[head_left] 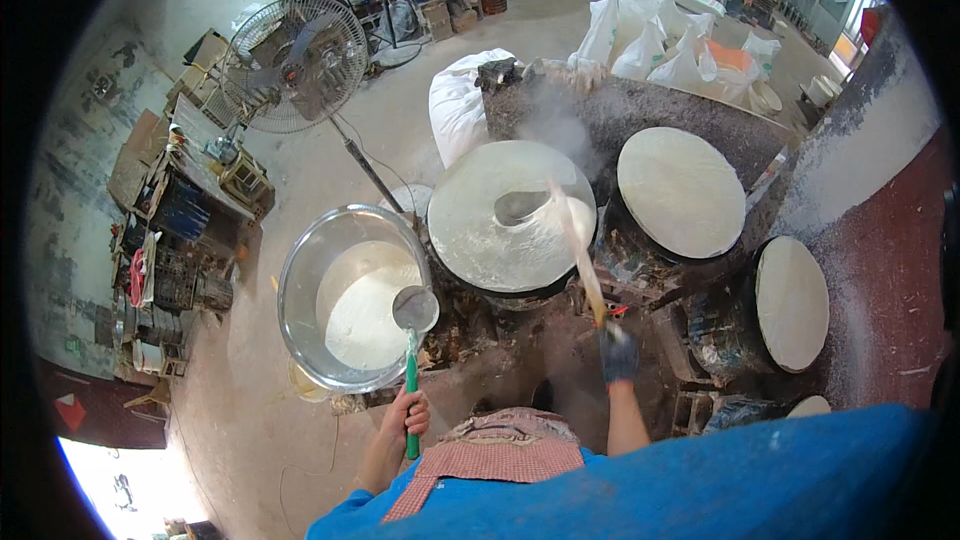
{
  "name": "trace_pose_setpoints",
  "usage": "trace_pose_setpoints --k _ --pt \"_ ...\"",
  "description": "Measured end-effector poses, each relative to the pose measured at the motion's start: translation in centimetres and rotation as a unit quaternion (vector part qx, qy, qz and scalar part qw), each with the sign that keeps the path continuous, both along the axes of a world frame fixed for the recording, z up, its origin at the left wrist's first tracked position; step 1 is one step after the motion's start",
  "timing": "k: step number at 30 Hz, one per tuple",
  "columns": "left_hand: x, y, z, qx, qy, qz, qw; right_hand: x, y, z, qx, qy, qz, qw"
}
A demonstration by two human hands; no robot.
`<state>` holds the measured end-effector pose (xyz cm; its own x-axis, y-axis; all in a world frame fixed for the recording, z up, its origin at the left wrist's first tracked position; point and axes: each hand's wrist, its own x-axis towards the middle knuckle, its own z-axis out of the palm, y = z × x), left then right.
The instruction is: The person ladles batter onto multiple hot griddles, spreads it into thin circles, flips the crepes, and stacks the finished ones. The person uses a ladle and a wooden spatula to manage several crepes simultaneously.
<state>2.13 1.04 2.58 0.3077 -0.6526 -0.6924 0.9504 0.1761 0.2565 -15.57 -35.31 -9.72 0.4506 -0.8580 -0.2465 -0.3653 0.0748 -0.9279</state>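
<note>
My left hand [405, 414] is closed around the green handle of a metal ladle [415, 309]. The ladle's bowl hangs over the right rim of a large metal basin [296, 340], which holds creamy white batter [370, 318]. On my right hand [619, 353] is a dark glove, and its fingers grip a wooden spreader [587, 275]. The spreader's far end, blurred, reaches onto a round griddle [480, 252] coated with pale batter. A dark grey patch shows near the griddle's middle, with thicker white batter beside it.
Two more round griddles, one at the right [682, 192] and one farther right [792, 303], carry pale sheets. A standing fan [294, 62] is beyond the basin. White sacks [648, 45] stand at the back. Steam rises behind the middle griddle.
</note>
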Motion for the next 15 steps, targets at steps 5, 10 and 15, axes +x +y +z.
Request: trace_pose_setpoints --k 5,10,15 --pt "-0.7 -0.8 0.9 -0.002 -0.056 -0.033 0.998 12.9 -16.5 -2.5 -0.164 -0.124 0.08 0.975" --pt "0.2 1.0 0.5 0.037 -0.08 -0.03 0.996 14.0 -10.8 -5.5 -0.091 -0.085 0.009 0.992" --pt "2.9 2.0 -1.0 0.027 0.091 -0.003 0.995 11.0 -5.2 -6.8 -0.205 -0.042 0.193 0.959"
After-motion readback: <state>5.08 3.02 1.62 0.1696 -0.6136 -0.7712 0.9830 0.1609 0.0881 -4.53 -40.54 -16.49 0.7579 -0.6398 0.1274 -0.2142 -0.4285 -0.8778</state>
